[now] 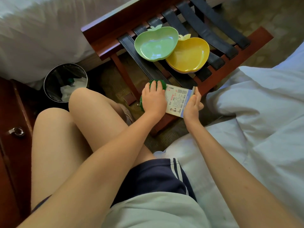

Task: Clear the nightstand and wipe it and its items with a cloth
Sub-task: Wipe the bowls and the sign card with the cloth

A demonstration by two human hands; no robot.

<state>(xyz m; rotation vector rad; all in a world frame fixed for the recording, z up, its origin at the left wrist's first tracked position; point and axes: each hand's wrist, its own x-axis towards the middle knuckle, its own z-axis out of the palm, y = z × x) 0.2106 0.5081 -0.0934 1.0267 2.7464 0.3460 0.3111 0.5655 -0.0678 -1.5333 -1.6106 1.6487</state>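
Observation:
A printed card (pixel 177 100) with a blue edge lies at the near end of a wooden luggage rack (pixel 259 37). My left hand (pixel 153 100) presses a green cloth (pixel 158 84) against the card's left part, fingers spread over the cloth. My right hand (pixel 193 105) holds the card's blue right edge, fingers straight along it and the thumb behind. Farther along the rack sit a green apple-shaped dish (pixel 156 44) and a yellow apple-shaped dish (pixel 188 55), the green one overlapping the yellow. The nightstand (pixel 11 116) is the dark wooden piece at the left edge.
A black waste bin (pixel 65 82) with crumpled white paper stands on the floor by my knees. White bedding (pixel 255 112) lies to the right and another bed (pixel 41 30) at the top left. A small brown object (pixel 130 99) lies on the carpet under the rack.

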